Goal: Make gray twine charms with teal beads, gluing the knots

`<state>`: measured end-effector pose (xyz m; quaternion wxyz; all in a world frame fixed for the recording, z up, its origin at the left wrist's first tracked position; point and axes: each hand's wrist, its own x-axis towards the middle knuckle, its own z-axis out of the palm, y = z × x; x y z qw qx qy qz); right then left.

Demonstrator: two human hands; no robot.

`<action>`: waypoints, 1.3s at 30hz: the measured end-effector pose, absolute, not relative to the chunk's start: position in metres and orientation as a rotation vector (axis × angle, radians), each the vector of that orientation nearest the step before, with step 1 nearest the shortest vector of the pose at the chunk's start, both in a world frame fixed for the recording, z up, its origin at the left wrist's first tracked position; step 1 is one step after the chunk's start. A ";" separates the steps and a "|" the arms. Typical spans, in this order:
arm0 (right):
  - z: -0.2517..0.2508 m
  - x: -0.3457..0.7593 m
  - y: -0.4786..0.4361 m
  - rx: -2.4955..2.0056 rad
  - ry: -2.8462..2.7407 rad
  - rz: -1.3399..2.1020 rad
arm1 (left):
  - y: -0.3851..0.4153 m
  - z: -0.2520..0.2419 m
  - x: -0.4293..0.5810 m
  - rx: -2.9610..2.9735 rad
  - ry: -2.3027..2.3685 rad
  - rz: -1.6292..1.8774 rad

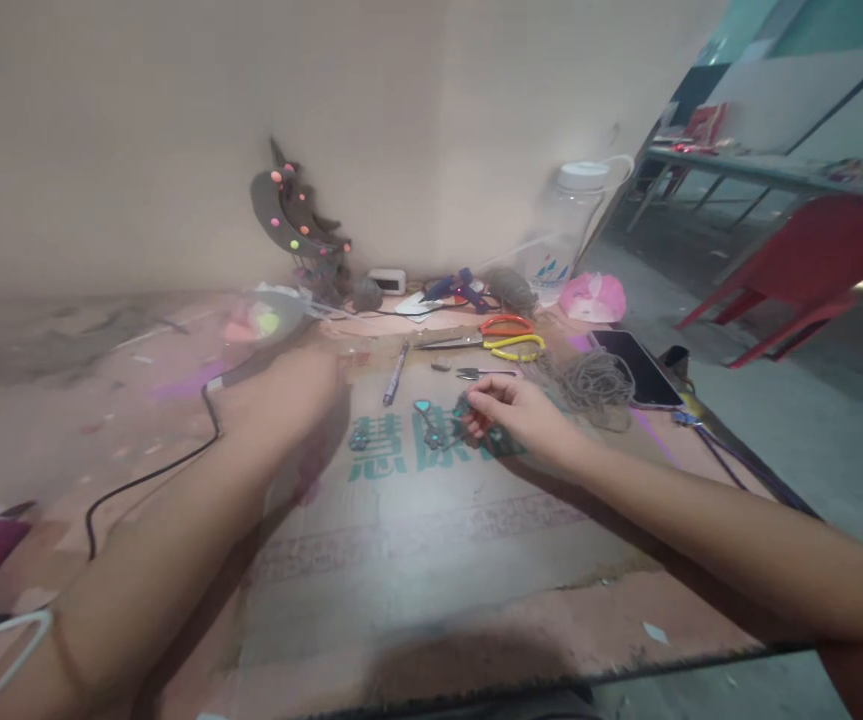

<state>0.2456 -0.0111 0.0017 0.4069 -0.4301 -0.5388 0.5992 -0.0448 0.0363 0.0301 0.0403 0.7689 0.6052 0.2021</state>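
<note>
My right hand (pixel 498 408) is closed in a pinch over the printed cardboard sheet (pixel 341 600). Between its fingertips is a small dark piece with some teal on it (pixel 461 405), partly hidden. Just left of it lie a dark ornament with teal spots (pixel 431 425) and a smaller dark flower-like piece (pixel 359 440). Motion smears my left hand (pixel 315 375), so its fingers do not show; it is near a clear plastic bag (pixel 273 310) of bright bits. Thread snips (pixel 485 374), a pen (pixel 396 373) and scissors with red and yellow handles (pixel 487 340) lie beyond the ornaments.
Grey yarn (pixel 596 388) and a phone (pixel 637 370) lie at the right. Along the wall stand a glue gun (pixel 457 288), a plastic bottle (pixel 566 230) and a moon-shaped decoration (pixel 281 215). A black cable (pixel 153 467) crosses the left side. A red chair (pixel 821 270) stands beyond.
</note>
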 end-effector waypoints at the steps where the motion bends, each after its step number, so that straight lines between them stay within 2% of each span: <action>1: 0.005 0.243 -0.008 -1.073 -1.354 1.509 | 0.026 0.036 -0.034 2.381 1.834 0.622; 4: 0.007 0.232 -0.004 -1.022 -1.328 1.520 | -0.002 0.041 0.001 2.279 1.539 0.755; 8: 0.000 0.224 -0.007 -0.960 -1.273 1.568 | -0.022 0.022 0.024 1.965 1.235 0.800; 15: -0.005 0.225 -0.016 -1.044 -1.256 1.669 | -0.024 0.000 0.023 1.937 1.201 0.922; 28: -0.002 0.229 -0.023 -1.036 -1.416 1.712 | -0.028 0.002 0.024 1.858 1.149 0.948; 39: -0.002 0.223 -0.021 -0.999 -1.375 1.522 | -0.025 -0.006 0.025 1.747 1.123 0.897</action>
